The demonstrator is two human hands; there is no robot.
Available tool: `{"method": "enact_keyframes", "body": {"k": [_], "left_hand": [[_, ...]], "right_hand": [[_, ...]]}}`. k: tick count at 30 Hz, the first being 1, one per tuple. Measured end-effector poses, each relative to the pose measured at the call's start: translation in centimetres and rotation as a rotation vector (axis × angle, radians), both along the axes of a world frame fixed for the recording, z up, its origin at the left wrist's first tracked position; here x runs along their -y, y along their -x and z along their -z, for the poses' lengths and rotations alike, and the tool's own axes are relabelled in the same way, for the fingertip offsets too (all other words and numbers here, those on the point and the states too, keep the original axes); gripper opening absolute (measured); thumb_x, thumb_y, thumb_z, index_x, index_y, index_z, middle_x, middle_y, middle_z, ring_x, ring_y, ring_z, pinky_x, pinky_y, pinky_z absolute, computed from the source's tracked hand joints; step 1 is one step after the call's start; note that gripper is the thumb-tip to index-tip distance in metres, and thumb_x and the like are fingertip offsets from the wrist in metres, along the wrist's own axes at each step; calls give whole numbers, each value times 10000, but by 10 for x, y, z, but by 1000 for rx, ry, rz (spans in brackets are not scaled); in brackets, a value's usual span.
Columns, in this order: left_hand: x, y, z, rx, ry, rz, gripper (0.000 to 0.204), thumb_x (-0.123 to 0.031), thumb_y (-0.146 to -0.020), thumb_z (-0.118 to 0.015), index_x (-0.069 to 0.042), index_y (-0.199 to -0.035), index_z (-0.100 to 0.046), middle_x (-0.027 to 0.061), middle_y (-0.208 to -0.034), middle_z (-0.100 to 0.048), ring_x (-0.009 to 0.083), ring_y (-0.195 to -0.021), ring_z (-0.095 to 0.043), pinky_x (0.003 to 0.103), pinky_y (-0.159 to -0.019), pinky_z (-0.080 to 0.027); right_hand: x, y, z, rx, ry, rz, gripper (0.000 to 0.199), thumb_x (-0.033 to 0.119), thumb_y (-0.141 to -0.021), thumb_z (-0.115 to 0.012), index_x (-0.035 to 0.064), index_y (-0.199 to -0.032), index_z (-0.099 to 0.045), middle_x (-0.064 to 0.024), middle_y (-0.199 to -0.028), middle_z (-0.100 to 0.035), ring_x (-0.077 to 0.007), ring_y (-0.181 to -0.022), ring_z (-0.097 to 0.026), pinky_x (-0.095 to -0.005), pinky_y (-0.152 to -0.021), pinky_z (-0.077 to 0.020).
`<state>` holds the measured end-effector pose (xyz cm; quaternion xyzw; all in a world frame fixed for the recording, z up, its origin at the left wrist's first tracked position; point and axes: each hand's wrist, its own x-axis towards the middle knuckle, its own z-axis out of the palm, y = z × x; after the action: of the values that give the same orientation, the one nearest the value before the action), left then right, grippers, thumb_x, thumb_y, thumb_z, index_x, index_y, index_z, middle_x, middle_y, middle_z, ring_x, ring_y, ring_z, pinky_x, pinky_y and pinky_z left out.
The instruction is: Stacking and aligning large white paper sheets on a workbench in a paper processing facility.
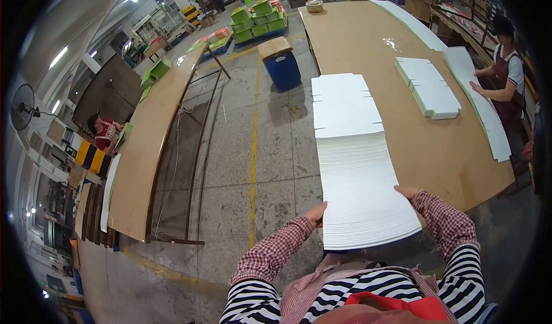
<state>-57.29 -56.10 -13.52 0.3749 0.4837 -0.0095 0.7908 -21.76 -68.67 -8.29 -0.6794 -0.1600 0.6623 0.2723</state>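
Note:
A fanned stack of white die-cut cardboard sheets (368, 192) lies along the near left side of the brown table, its near end toward my body. Its sheets overlap like steps, and slits show in the edges of the topmost one at the far end. At the stack's left edge is my left hand (316, 213), closed on it with the thumb along the side. My right hand (406, 192) grips the opposite edge, somewhat farther up. The fingers of both hands are partly hidden. A smaller pile of white cardboard sheets (428, 88) sits beyond, to the right.
The brown table (356, 33) stretches away from me. A co-worker (503, 77) at its right side touches long white sheets (483, 111). Across the aisle, another person (106, 131) works at a second table (152, 134). A blue bin (282, 71) stands on the floor between.

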Motion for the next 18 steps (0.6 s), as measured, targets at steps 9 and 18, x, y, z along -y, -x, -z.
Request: {"method": "enact_keyframes", "body": {"k": [9,18], "left_hand": [[22,8,-23,-169,-114,148,701,-622,-884,-221,-73,-1222,-496,120,-1052,-601,185,-856,-596,355,-721,-483],[3,-11,53,-102,-333,70,592,-469,-950,-219,-24,-1260,-455,142,-1137,-575,231,-990,-572,365,-808,-464]], "right_hand": [[13,13,12,305,83,-56,557,511,-917,-321,31,-1106,-531,-135,-883,-629,-246,-732,-619,-367,-582,-515],[3,-6,66,537,42,-252,599,510,-913,-341,1,-1188,-495,-152,-1095,-589,-251,-981,-576,-385,-822,-469]]}}
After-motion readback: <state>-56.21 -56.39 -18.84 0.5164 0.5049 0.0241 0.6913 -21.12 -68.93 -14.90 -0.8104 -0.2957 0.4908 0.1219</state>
